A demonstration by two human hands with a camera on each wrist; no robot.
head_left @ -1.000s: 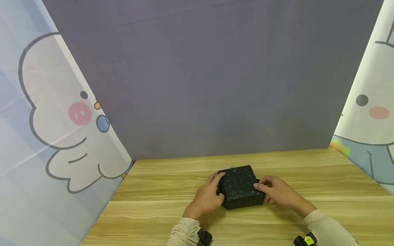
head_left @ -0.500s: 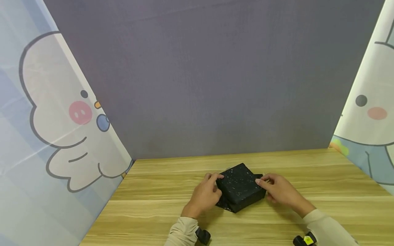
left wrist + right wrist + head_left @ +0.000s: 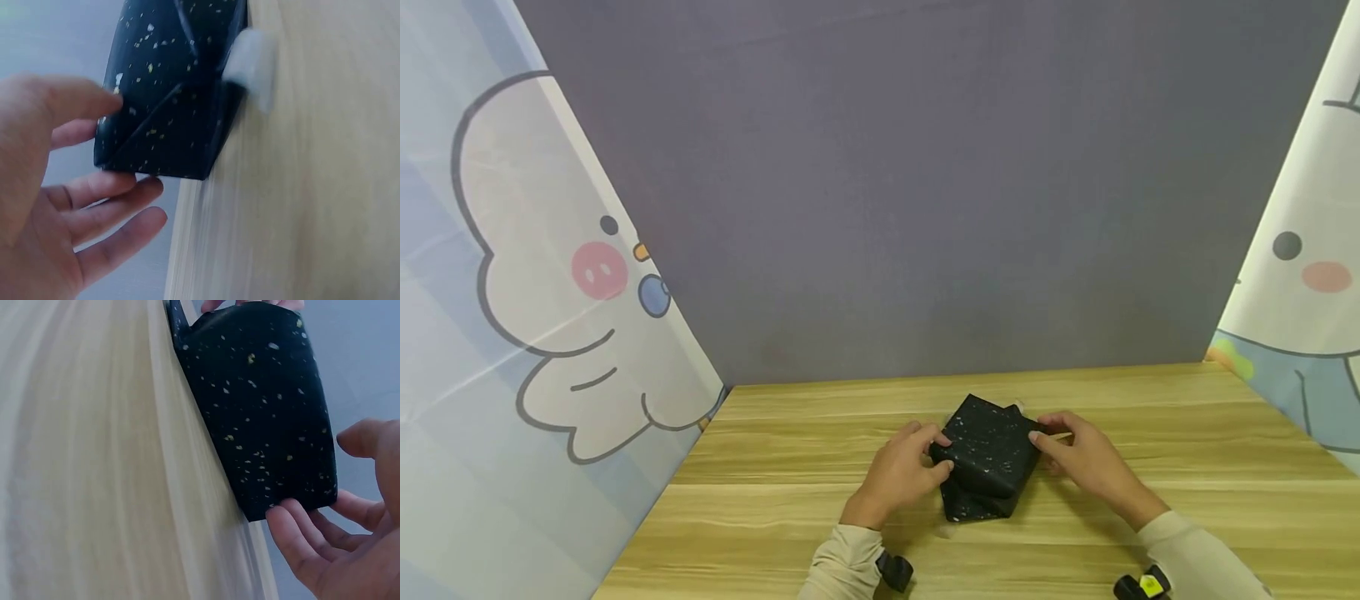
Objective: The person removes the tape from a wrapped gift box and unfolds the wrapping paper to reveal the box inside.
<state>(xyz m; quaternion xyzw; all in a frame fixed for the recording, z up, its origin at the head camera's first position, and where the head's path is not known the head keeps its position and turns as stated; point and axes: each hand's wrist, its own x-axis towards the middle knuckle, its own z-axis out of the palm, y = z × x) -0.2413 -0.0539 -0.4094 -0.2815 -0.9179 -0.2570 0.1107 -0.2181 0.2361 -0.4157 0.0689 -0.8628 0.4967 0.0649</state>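
Observation:
A black, white-flecked wrapped parcel point(image 3: 988, 450) lies turned cornerwise on the wooden table, folded flaps on its near side. My left hand point(image 3: 901, 473) holds its left corner, thumb on one face and fingers at the edge. In the left wrist view, folds cross the parcel point(image 3: 162, 119), and a strip of whitish, translucent material point(image 3: 250, 62) sticks out from its side. My right hand point(image 3: 1084, 462) is curved round the right corner. In the right wrist view, its fingers point(image 3: 294, 537) touch the parcel's end, while its thumb is beside the edge with a narrow gap.
The wooden table point(image 3: 775, 492) reaches back to a grey panel point(image 3: 880, 208). Cartoon-printed sheets stand at the left point(image 3: 565, 333) and right point(image 3: 1292, 317). Both forearms wear pale sleeves with black wrist devices.
The parcel has turned clockwise between my hands, so its folded end now faces the near side. My hands have stayed at its left and right, shifting their fingers slightly.

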